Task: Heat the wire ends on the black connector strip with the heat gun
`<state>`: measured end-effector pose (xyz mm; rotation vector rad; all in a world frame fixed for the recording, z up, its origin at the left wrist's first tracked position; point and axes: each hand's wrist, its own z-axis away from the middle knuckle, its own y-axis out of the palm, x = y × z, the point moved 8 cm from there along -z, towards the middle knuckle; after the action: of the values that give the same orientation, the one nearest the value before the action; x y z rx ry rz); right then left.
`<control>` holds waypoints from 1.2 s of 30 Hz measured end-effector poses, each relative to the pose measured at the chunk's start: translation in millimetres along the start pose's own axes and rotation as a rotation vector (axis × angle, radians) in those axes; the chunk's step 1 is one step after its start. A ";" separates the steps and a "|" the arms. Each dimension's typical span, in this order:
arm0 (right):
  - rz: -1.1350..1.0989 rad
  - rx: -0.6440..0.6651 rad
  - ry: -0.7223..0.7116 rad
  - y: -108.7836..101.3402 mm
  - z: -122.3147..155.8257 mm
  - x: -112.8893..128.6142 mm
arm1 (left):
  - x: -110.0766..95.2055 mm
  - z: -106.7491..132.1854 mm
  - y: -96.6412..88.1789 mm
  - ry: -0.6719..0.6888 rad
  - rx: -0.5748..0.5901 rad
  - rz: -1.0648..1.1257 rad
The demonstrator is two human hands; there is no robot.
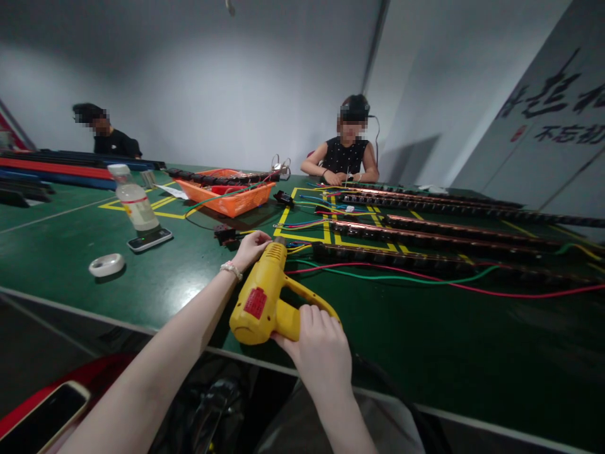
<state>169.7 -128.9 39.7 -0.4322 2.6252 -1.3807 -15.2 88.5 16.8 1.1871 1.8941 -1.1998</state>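
My right hand (326, 347) is wrapped round the handle of a yellow heat gun (259, 296) with a red label. The gun's nozzle points away from me, toward thin coloured wires (300, 247) at the end of the nearest long dark strip (378, 254). Just left of the nozzle, my left hand (253, 248) has its fingers bent together in a pinch; what they hold is hidden. A black connector piece (227, 235) lies beside those fingers. Green and red wires (359, 272) run along the table to the right of the gun.
More long strips (435, 236) lie across the green table (425, 347). An orange basket (231, 200) stands farther back. On the left are a bottle (137, 202), a phone-like device (150, 239) and a white ring (106, 265). Two people (347, 154) sit beyond the table.
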 end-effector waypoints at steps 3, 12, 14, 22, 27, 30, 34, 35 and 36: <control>-0.006 0.001 0.007 1.2 -3.1 5.4 | 0.8 -1.0 -1.1 -0.017 0.012 0.042; -0.061 -0.009 0.003 1.1 -1.8 3.4 | 2.1 0.5 2.0 -0.110 0.045 0.257; -0.073 -0.008 -0.006 1.1 -1.7 3.7 | 2.8 1.5 0.8 -0.117 0.044 0.241; -0.129 -0.016 0.035 -0.4 -1.7 -7.3 | -0.7 2.1 -4.3 -0.037 -0.013 0.049; -0.093 -0.052 0.019 -6.7 3.2 -25.5 | -9.9 7.4 -2.0 0.009 -0.031 0.052; -0.061 -0.068 -0.001 -11.8 8.3 -38.5 | -13.9 10.8 -0.1 0.014 -0.023 0.110; -0.015 -0.104 -0.007 -16.7 15.0 -52.9 | -13.6 11.1 1.2 0.019 -0.025 0.092; -0.005 -0.111 -0.006 -16.8 16.4 -55.4 | -12.4 10.6 1.6 0.013 -0.025 0.088; 0.004 -0.114 -0.006 -16.4 17.5 -57.3 | -11.1 10.2 2.0 0.005 -0.025 0.086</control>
<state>231.6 -133.2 42.9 -0.4445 2.7073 -1.2311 -8.6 75.6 21.1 1.2459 1.8369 -1.1250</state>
